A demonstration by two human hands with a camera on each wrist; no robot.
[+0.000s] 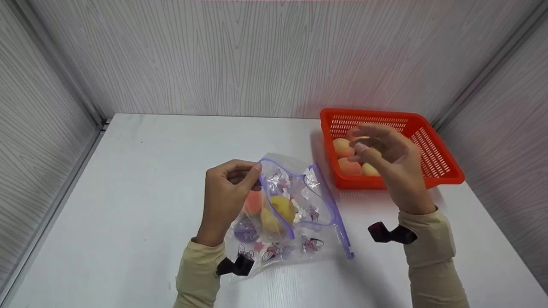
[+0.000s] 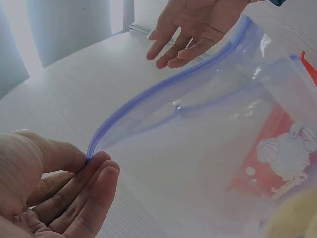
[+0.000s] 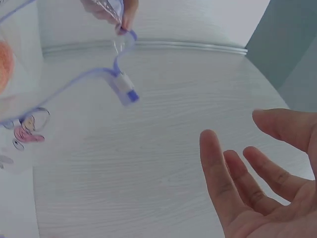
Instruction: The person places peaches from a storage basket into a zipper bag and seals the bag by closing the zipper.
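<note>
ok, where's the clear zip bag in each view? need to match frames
Head: clear zip bag around the centre, reaching low, left of the red basket.
Left wrist: centre to right side.
Right wrist: left side, reaching the top edge.
Shared landmark: the purple zip strip, pinched by the left hand.

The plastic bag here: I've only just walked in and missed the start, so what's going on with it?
The left hand pinches the purple edge of the clear plastic bag, whose mouth stands partly open. Inside it are a yellow round item and a pinkish-orange one. The right hand holds nothing; in the head view it shows in front of the red basket, which contains more round items.
</note>
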